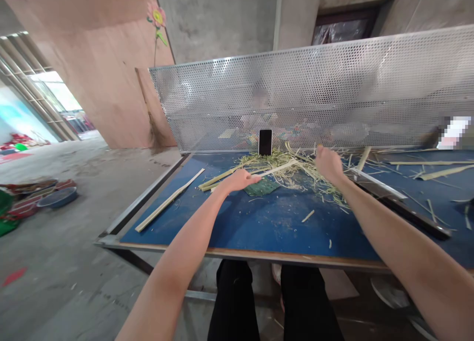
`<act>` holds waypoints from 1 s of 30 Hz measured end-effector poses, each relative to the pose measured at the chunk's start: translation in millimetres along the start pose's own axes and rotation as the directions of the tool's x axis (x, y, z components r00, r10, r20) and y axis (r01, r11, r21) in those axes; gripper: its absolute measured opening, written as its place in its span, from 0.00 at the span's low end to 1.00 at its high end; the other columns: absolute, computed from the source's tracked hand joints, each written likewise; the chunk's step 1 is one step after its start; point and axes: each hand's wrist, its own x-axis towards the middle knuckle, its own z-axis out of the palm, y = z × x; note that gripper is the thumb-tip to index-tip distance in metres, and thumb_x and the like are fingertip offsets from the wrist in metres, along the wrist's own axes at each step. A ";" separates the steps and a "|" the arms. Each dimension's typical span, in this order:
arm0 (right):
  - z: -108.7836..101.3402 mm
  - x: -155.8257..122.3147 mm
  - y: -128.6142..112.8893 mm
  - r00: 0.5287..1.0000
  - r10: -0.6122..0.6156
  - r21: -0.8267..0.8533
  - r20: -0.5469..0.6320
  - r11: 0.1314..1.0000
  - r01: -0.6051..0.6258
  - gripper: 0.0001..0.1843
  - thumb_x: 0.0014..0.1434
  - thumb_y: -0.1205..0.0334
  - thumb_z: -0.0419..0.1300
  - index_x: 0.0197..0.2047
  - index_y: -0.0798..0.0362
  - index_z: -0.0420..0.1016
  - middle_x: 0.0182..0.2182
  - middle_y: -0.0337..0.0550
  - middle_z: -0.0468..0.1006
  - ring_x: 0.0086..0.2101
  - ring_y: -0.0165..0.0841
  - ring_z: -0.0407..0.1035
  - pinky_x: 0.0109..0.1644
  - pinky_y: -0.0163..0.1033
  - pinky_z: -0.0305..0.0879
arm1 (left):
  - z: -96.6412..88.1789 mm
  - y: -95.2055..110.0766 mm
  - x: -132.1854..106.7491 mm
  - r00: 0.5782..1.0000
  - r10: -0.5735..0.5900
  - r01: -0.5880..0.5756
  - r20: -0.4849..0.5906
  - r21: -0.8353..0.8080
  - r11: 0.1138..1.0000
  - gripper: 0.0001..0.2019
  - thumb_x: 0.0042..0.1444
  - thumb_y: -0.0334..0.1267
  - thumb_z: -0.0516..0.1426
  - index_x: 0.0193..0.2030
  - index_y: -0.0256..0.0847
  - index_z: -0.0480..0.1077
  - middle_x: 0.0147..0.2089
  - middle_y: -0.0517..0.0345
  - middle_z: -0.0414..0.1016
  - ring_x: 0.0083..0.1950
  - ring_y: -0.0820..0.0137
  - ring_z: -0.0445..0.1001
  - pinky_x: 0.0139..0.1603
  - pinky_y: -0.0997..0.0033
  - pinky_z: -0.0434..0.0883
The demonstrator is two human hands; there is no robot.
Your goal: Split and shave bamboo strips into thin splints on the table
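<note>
My left hand (pixel 241 179) is closed on the near end of a pale, flat plant strip (pixel 276 170), which slants up to the right over a heap of green and yellowish shavings (pixel 287 166). My right hand (pixel 329 163) is a fist held above the right side of that heap. A small yellowish tip shows at its top, but what it grips is hidden. Under the strip lies a dark green sheet (pixel 262 187), partly covered by shavings. To the right of my right hand is a long knife-like tool (pixel 403 208) with a dark handle and a bright metal edge.
A phone (pixel 265 142) stands upright behind the shavings, against a perforated metal screen (pixel 296 89). On the blue table (pixel 255 227), a long split strip (pixel 170 200) lies at left and more strips (pixel 429 163) at right. Basins (pixel 57 197) sit on the floor at left.
</note>
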 end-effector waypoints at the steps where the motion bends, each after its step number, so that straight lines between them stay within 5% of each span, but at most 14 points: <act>1: -3.5 5.3 11.4 0.996 0.058 -0.005 -0.060 0.998 -0.059 0.47 0.79 0.46 0.27 0.56 0.69 0.80 0.47 0.81 0.82 0.50 0.60 0.79 0.52 0.54 0.68 | -1.5 -0.7 -2.1 0.999 -0.017 0.017 -0.033 0.004 1.000 0.36 0.67 0.70 0.53 0.22 0.45 0.46 0.22 0.63 0.46 0.21 0.74 0.46 0.29 0.62 0.45; 4: -6.0 8.8 23.4 0.994 0.081 0.028 -0.076 0.996 -0.079 0.48 0.79 0.43 0.27 0.55 0.68 0.82 0.47 0.80 0.82 0.48 0.60 0.79 0.53 0.55 0.68 | -0.3 -0.8 -0.3 0.994 -0.054 0.056 -0.100 0.016 0.998 0.34 0.68 0.69 0.53 0.22 0.46 0.51 0.22 0.61 0.50 0.21 0.72 0.49 0.29 0.62 0.47; 13: 12.3 -21.2 -29.0 0.989 -0.132 -0.047 0.064 0.990 0.135 0.40 0.81 0.46 0.31 0.55 0.60 0.80 0.45 0.66 0.85 0.46 0.51 0.79 0.49 0.45 0.66 | 15.6 -2.4 7.1 0.976 -0.111 0.135 -0.185 0.122 0.983 0.30 0.70 0.66 0.54 0.25 0.46 0.61 0.22 0.57 0.64 0.23 0.67 0.63 0.28 0.64 0.53; 23: 18.8 -35.2 -39.9 0.969 -0.226 -0.088 0.101 0.968 0.235 0.33 0.81 0.50 0.34 0.55 0.56 0.77 0.43 0.61 0.86 0.43 0.49 0.79 0.45 0.43 0.63 | 14.3 -2.5 9.2 0.957 -0.098 0.147 -0.272 0.167 0.975 0.28 0.68 0.66 0.57 0.33 0.42 0.76 0.26 0.52 0.73 0.29 0.63 0.73 0.30 0.66 0.58; 30: 27.4 -36.7 -41.3 0.947 -0.296 -0.106 0.126 0.945 0.309 0.28 0.81 0.51 0.37 0.53 0.54 0.76 0.40 0.57 0.85 0.40 0.47 0.79 0.43 0.42 0.59 | 13.7 -1.0 9.1 0.950 -0.106 0.165 -0.292 0.184 0.969 0.28 0.69 0.66 0.56 0.36 0.41 0.77 0.28 0.50 0.74 0.32 0.61 0.76 0.31 0.66 0.59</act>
